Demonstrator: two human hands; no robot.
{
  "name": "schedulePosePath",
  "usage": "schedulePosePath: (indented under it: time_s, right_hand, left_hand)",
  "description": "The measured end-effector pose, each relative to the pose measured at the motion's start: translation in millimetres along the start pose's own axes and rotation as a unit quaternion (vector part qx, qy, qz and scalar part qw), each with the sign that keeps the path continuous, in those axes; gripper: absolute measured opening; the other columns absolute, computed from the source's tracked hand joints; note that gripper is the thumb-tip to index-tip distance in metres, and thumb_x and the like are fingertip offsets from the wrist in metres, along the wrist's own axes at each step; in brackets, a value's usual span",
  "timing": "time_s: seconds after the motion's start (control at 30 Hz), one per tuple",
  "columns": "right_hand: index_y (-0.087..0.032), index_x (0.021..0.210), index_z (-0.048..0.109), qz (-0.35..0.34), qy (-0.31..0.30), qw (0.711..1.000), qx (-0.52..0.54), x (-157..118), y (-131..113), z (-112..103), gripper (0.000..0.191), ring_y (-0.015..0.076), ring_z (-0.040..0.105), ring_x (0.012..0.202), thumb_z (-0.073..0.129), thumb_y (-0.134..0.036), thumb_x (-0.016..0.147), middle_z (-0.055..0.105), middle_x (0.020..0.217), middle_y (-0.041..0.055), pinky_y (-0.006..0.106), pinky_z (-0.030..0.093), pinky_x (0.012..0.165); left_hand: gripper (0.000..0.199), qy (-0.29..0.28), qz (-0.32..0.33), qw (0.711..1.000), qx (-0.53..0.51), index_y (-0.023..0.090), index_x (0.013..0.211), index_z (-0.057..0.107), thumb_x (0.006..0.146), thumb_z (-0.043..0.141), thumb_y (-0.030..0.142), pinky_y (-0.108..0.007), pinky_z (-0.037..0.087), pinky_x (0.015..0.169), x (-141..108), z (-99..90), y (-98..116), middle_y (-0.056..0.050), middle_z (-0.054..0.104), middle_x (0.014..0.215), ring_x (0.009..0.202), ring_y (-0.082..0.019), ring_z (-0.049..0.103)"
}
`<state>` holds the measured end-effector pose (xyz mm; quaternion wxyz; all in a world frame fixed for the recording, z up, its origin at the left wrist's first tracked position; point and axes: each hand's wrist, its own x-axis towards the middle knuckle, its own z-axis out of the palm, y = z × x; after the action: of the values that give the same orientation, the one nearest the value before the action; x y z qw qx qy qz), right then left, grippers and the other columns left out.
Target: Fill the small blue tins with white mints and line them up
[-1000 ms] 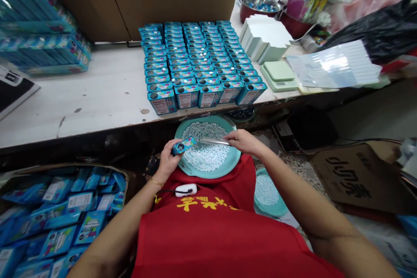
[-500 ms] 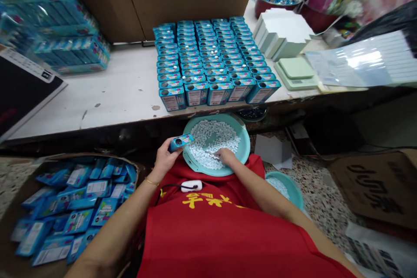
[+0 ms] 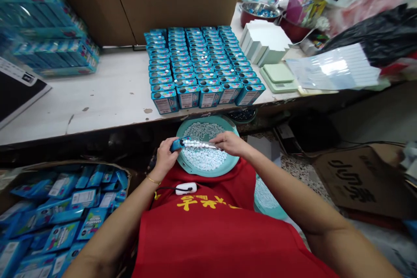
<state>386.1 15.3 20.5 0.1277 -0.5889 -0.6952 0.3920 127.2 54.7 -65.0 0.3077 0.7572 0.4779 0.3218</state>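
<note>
My left hand (image 3: 165, 159) grips a small blue box (image 3: 177, 144), tilted over the left rim of a turquoise basin (image 3: 233, 163). White candies (image 3: 206, 160), small and round, cover much of the basin's floor. My right hand (image 3: 230, 143) is closed on the handle of a metal scoop (image 3: 213, 145). A row of candies lies along the scoop, and its tip meets the top end of the box. Whether candies are passing into the box is too small to tell.
Rows of upright blue boxes (image 3: 189, 95) stand on the white table (image 3: 110, 100). A carton (image 3: 130, 173) of blue boxes is at lower left. Right of the rows are white card stacks (image 3: 269, 41) and a green scale (image 3: 278, 76). A second turquoise basin (image 3: 276, 213) sits low at right.
My right hand has raised the scoop, now loaded, out of the candies and brought it left to the box. The left hand still holds the box. The camera view has shifted slightly.
</note>
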Motion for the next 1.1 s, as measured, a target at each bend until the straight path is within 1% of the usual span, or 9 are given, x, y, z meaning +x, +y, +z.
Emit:
schedulePosePath:
  time_s: [0.1, 0.2, 0.33, 0.5, 0.63, 0.77, 0.83, 0.93, 1.1]
  right_hand:
    - [-0.021, 0.084, 0.074, -0.006, 0.002, 0.995, -0.101, 4, -21, -6, 0.032, 0.0115, 0.054, 0.067, 0.046, -0.011, 0.071, 0.066, 0.069, 0.0010, 0.020, 0.032, 0.060]
    - [-0.021, 0.080, 0.074, -0.006, 0.004, 0.994, -0.111, 3, -19, -8, 0.033, 0.0115, 0.053, 0.066, 0.045, -0.008, 0.068, 0.064, 0.064, 0.0007, 0.021, 0.032, 0.059]
    - [-0.018, 0.087, 0.073, 0.069, 0.004, 0.996, 0.060, -5, 5, 0, 0.034, 0.0083, 0.046, 0.052, 0.047, -0.010, 0.066, 0.060, 0.058, -0.0012, 0.019, 0.033, 0.051]
    - [-0.009, 0.103, 0.068, 0.151, 0.013, 0.963, 0.223, -17, 27, 15, 0.039, 0.0086, 0.047, 0.049, 0.052, -0.016, 0.068, 0.062, 0.062, 0.0022, 0.021, 0.038, 0.047]
    - [-0.012, 0.108, 0.065, 0.171, 0.049, 0.983, 0.039, -23, 39, 28, 0.036, 0.0147, 0.058, 0.069, 0.048, -0.015, 0.076, 0.067, 0.085, 0.0094, 0.025, 0.045, 0.062]
    - [-0.012, 0.100, 0.066, 0.198, 0.109, 0.959, -0.170, -23, 62, 45, 0.037, 0.0230, 0.057, 0.097, 0.037, -0.005, 0.077, 0.061, 0.106, 0.0172, 0.031, 0.044, 0.077]
    - [-0.015, 0.105, 0.064, 0.204, 0.133, 0.950, -0.194, -18, 76, 54, 0.040, 0.0224, 0.057, 0.100, 0.036, -0.006, 0.077, 0.061, 0.109, 0.0149, 0.031, 0.045, 0.080]
    - [-0.014, 0.106, 0.064, 0.217, 0.161, 0.962, -0.038, -4, 89, 68, 0.043, 0.0198, 0.060, 0.092, 0.042, -0.008, 0.069, 0.065, 0.099, 0.0103, 0.028, 0.048, 0.076]
    - [-0.016, 0.096, 0.063, 0.271, 0.130, 0.917, 0.263, 20, 77, 111, 0.041, 0.0134, 0.059, 0.055, 0.041, -0.017, 0.062, 0.061, 0.069, 0.0016, 0.024, 0.048, 0.049]
  left_hand:
    - [0.037, -0.019, 0.016, 1.000, -0.011, 0.020, 0.105, 0.059, 0.068, 0.057, 0.017, -0.034, 0.041, 0.087, 2, 3.1, 3, -0.004, 0.063, 0.101, 0.095, -0.021, 0.055]
    - [0.037, -0.020, 0.009, 1.000, -0.022, 0.020, 0.104, 0.059, 0.068, 0.057, 0.017, -0.035, 0.042, 0.087, 2, 7.9, 1, -0.004, 0.063, 0.101, 0.094, -0.021, 0.055]
    - [0.036, -0.012, -0.002, 0.999, -0.047, 0.020, 0.103, 0.060, 0.067, 0.059, 0.020, -0.036, 0.043, 0.086, 2, 12.8, -1, -0.005, 0.063, 0.099, 0.094, -0.021, 0.056]
    - [0.034, -0.003, 0.004, 0.997, -0.073, 0.021, 0.103, 0.061, 0.068, 0.061, 0.022, -0.035, 0.043, 0.087, 0, 10.0, 6, -0.005, 0.062, 0.100, 0.094, -0.021, 0.056]
    - [0.035, 0.030, -0.029, 0.993, -0.109, 0.021, 0.103, 0.059, 0.069, 0.064, 0.027, -0.034, 0.044, 0.086, -9, -13.0, 11, -0.005, 0.063, 0.100, 0.093, -0.020, 0.058]
    - [0.041, 0.149, -0.070, 0.976, -0.143, 0.019, 0.102, 0.057, 0.064, 0.070, 0.029, -0.032, 0.046, 0.083, -8, -57.9, 5, -0.003, 0.063, 0.095, 0.089, -0.018, 0.059]
    - [0.043, 0.220, -0.073, 0.958, -0.170, 0.018, 0.102, 0.056, 0.063, 0.071, 0.029, -0.031, 0.047, 0.082, 7, -82.4, -5, -0.002, 0.064, 0.094, 0.086, -0.017, 0.060]
    - [0.043, 0.284, -0.055, 0.937, -0.194, 0.016, 0.102, 0.054, 0.065, 0.069, 0.029, -0.029, 0.049, 0.079, 50, -110.9, -24, -0.003, 0.064, 0.093, 0.081, -0.015, 0.061]
    - [0.040, 0.220, -0.055, 0.968, -0.111, 0.005, 0.099, 0.054, 0.065, 0.066, 0.023, -0.028, 0.047, 0.074, 131, -124.2, -40, -0.010, 0.066, 0.089, 0.076, -0.013, 0.059]
